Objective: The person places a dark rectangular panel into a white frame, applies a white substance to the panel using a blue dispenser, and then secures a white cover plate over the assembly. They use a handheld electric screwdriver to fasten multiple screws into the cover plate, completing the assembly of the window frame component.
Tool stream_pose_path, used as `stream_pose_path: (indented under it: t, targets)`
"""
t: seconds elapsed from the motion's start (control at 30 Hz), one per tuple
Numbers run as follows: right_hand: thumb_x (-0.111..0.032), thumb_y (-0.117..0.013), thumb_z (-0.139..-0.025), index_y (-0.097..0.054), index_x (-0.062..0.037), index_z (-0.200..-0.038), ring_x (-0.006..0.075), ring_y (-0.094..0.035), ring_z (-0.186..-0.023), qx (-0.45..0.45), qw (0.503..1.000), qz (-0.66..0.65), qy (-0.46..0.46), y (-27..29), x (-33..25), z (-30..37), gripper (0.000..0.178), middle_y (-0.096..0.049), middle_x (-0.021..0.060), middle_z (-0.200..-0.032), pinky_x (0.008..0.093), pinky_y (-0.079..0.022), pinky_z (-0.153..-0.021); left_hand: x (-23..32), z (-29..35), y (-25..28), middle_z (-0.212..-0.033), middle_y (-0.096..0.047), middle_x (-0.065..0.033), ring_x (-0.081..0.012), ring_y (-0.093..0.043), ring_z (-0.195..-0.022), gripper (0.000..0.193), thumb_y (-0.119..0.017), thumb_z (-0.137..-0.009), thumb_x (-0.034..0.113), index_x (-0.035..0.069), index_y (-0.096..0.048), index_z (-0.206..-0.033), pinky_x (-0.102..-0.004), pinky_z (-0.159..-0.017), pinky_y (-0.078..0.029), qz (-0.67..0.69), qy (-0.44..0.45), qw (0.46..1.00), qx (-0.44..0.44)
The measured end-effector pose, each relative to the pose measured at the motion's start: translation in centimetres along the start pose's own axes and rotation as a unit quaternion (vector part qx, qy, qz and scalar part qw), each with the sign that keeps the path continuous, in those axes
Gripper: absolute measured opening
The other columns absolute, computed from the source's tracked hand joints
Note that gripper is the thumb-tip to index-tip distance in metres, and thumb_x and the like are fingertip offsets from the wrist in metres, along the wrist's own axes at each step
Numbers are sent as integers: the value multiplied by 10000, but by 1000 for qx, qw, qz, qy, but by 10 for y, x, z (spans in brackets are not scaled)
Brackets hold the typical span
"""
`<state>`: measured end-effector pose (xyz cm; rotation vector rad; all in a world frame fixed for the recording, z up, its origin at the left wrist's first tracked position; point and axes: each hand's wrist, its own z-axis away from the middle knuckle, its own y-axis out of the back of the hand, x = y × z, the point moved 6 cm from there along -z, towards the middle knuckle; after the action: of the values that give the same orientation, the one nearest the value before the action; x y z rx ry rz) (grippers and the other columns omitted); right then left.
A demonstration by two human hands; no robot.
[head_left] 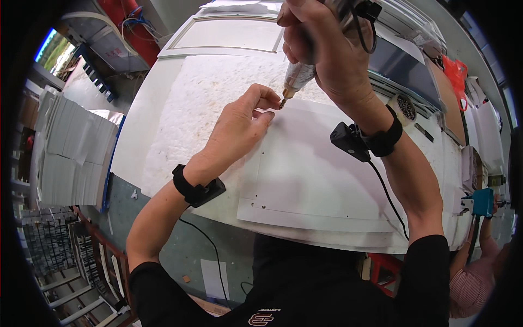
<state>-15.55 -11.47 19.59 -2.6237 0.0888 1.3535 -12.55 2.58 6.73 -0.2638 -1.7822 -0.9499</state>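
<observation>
Frame centre: right hand wraps driver, tip at top edge of white panel. Left hand pinches small screw, barely visible, under tip. Step: seating screw; next calls for steady, vertical pressure.

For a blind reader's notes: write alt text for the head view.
The right hand holds a powered screwdriver tip-down at the top corner of a white panel, while the left hand pinches right at the tip. The panel lies on a white foam sheet over a workbench; both wrists wear black straps.
</observation>
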Motion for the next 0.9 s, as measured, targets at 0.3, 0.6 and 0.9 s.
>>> stream_pose_path:
  t: [0.3, 0.6, 0.9]
  targets:
    - [-186, -623, -1034, -592, -77, -913, 48, -545, -522, -21, 999, -8, 23, 7, 29, -6, 165, -606, 11, -728, 221, -452, -452, -13, -11, -4, -1144, -734, -104, -174, -659, -1018, 284, -580, -943, 25, 24, -569, -1227, -323, -978, -499, -21, 51, 998, -18]
    - [-188, -623, -1035, -593, -77, -900, 48, -543, -519, -15, 999, -28, 4, 10, 39, -3, 178, -603, 5, -724, 218, -451, -449, -16, -10, -4, -1241, -690, -137, -214, -651, -1112, 345, -607, -947, 38, 13, -554, -1287, -339, -1014, -494, -43, 30, 998, -42]
    - [-196, -628, -1034, -583, -68, -891, 48, -535, -525, -52, 997, -26, -57, 2, 42, -5, 197, -603, 7, -711, 218, -451, -461, -1, 23, -14, -1499, -485, -255, -398, -411, -1434, 559, -702, -945, 209, -56, -530, -1406, -452, -1172, -374, -332, -119, 934, -60]
